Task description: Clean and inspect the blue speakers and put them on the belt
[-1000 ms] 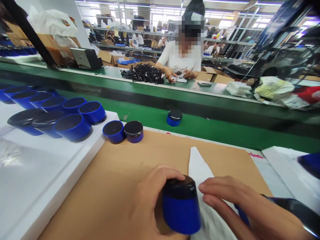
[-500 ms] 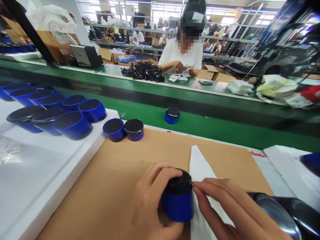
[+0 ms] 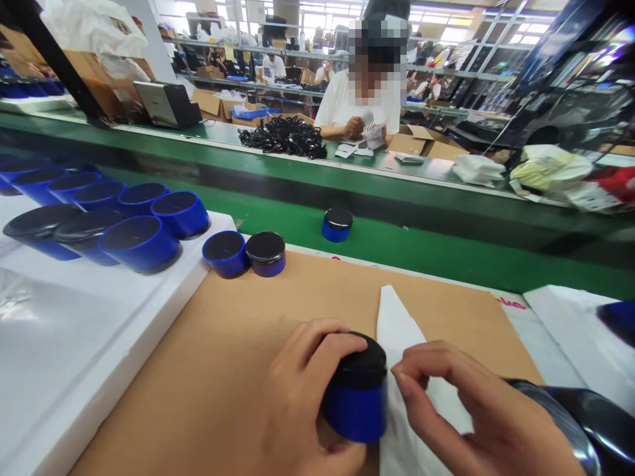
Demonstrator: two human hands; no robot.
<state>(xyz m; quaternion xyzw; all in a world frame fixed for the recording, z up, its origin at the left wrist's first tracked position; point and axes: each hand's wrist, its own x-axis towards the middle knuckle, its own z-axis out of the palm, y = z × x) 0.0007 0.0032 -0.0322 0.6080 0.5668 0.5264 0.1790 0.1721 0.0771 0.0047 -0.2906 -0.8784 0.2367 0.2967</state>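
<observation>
My left hand (image 3: 307, 396) is wrapped round a small blue round speaker with a black top (image 3: 356, 390), holding it over the brown cardboard sheet (image 3: 238, 344). My right hand (image 3: 446, 403) sits just right of the speaker's top, thumb and fingers pinched together on something too small to name. A white cloth (image 3: 397, 324) lies under my right hand. A dark glossy band (image 3: 570, 416) covers my right wrist.
Two blue speakers (image 3: 245, 253) stand at the cardboard's far edge. Several more lie on a white foam tray (image 3: 99, 311) at left. One speaker (image 3: 337, 224) rides the green conveyor belt (image 3: 421, 251). Across it a person in white handles small cards beside a pile of black cables (image 3: 282, 139).
My right hand's fingers went from stretched toward the speaker's rim to pinched together just off it. The speaker sits lower and more upright. The speaker on the belt drifted slightly left.
</observation>
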